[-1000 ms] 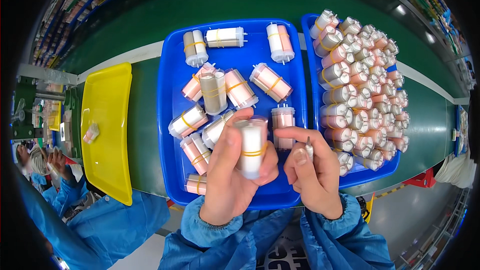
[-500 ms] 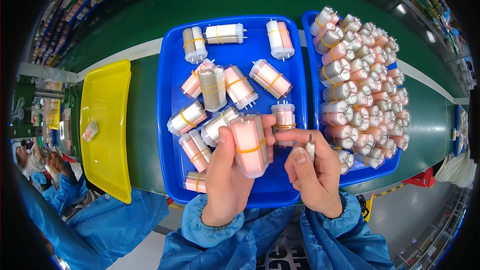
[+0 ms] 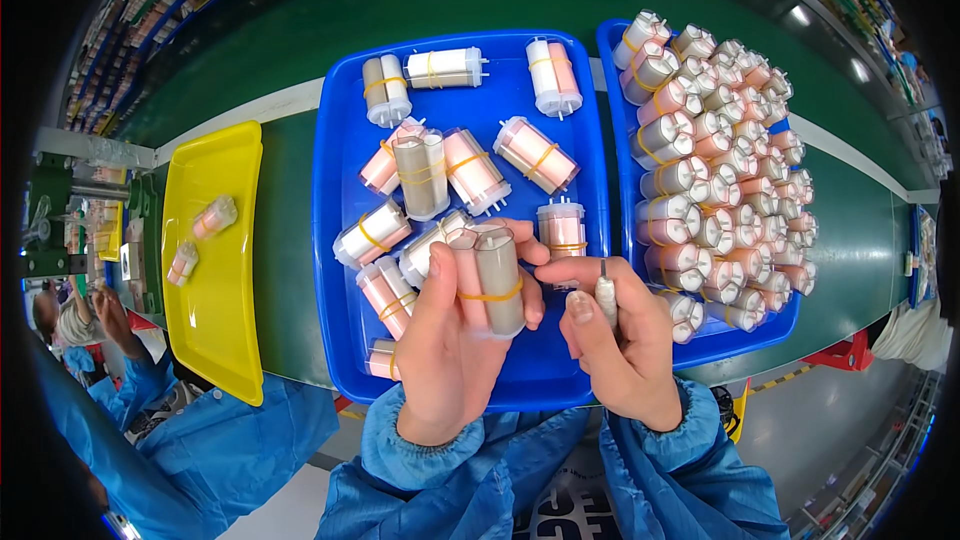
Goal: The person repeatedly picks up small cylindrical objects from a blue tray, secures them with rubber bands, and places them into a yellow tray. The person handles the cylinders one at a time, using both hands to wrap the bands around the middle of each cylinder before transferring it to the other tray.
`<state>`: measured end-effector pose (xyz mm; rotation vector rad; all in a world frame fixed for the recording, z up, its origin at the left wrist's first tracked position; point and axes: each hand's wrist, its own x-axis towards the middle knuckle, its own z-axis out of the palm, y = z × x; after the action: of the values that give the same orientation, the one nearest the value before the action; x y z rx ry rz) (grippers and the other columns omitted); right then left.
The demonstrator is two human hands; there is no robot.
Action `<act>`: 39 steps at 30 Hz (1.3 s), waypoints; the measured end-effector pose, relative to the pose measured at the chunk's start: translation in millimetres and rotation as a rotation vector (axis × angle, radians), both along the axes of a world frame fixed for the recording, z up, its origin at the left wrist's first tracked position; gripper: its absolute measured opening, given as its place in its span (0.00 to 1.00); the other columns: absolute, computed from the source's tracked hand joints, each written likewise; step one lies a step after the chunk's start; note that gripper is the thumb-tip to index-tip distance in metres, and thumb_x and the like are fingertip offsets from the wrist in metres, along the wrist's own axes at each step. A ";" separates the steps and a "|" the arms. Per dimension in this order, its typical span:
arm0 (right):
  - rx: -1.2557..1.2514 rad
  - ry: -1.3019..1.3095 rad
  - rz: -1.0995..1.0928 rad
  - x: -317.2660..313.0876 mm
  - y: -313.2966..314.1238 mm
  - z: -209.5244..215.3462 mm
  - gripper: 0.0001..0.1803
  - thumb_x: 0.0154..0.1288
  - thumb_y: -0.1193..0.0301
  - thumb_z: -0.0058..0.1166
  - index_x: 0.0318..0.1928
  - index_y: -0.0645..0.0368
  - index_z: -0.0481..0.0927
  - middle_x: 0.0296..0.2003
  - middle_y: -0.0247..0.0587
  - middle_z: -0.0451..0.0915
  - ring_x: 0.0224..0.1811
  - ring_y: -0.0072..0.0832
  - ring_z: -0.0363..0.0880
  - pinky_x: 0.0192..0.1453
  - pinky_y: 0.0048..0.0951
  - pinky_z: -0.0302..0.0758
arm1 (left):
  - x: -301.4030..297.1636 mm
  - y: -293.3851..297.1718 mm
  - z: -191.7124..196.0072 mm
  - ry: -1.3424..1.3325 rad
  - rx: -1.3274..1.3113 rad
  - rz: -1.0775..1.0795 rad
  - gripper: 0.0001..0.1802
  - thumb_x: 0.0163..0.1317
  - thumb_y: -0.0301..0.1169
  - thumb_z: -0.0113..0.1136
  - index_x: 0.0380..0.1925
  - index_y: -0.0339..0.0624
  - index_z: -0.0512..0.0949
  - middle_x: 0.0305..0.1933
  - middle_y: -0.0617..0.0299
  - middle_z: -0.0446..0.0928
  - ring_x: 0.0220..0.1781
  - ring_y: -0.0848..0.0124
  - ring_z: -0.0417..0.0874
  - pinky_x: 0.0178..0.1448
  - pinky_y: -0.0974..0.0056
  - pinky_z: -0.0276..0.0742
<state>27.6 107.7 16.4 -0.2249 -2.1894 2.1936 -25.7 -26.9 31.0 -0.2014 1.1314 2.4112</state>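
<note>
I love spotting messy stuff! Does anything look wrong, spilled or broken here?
Nothing looks spilled or broken, though tiny cracks wouldn't show. The only oddity: the banded bundles in the middle blue tray point different ways, which looks messy next to the right blue tray, where many are packed close together.

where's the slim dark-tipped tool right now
In the head view, the tool is in the right hand, right of the banded cylinder in the left hand.
</note>
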 end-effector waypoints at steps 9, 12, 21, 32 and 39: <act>-0.032 0.109 0.100 -0.2 2.7 6.5 0.19 0.63 0.78 0.58 0.54 0.61 0.74 0.25 0.28 0.78 0.21 0.07 0.67 0.24 0.14 0.62 | 9.4 -9.8 -20.3 0.488 -0.335 0.124 0.28 0.66 0.45 0.54 0.56 0.41 0.57 0.51 0.51 0.65 0.38 0.70 0.72 0.36 0.67 0.71; -0.047 0.124 0.195 0.8 2.2 3.3 0.22 0.61 0.80 0.60 0.56 0.60 0.72 0.28 0.29 0.79 0.22 0.07 0.68 0.25 0.13 0.62 | 9.2 -18.7 -13.1 0.515 -0.290 0.012 0.30 0.58 0.39 0.63 0.53 0.43 0.56 0.54 0.48 0.61 0.38 0.70 0.71 0.36 0.67 0.71; -0.606 0.050 -0.012 14.7 -30.3 13.6 0.27 0.62 0.83 0.58 0.58 0.62 0.61 0.44 0.45 0.77 0.41 0.19 0.77 0.40 0.17 0.73 | 8.8 -15.2 -18.5 0.321 -0.059 -0.031 0.27 0.47 0.30 0.75 0.48 0.33 0.76 0.49 0.53 0.75 0.50 0.67 0.79 0.53 0.64 0.77; -0.300 0.052 -0.038 9.0 -5.6 1.7 0.20 0.68 0.77 0.50 0.59 0.65 0.65 0.22 0.31 0.71 0.24 0.12 0.66 0.28 0.16 0.63 | 5.3 -20.1 -19.5 0.179 0.373 -0.120 0.32 0.63 0.30 0.60 0.63 0.48 0.57 0.56 0.56 0.67 0.43 0.66 0.76 0.44 0.56 0.75; -0.277 -0.009 -0.063 10.2 -5.5 2.4 0.17 0.71 0.77 0.45 0.58 0.65 0.66 0.23 0.32 0.71 0.23 0.12 0.66 0.27 0.16 0.62 | 10.0 -13.1 -18.0 0.241 0.044 -0.165 0.27 0.65 0.50 0.59 0.58 0.50 0.65 0.47 0.60 0.67 0.35 0.68 0.73 0.34 0.60 0.72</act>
<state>37.7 102.3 18.9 -0.3063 -1.8476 2.4572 -15.8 -40.0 13.0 0.1956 1.1463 2.3543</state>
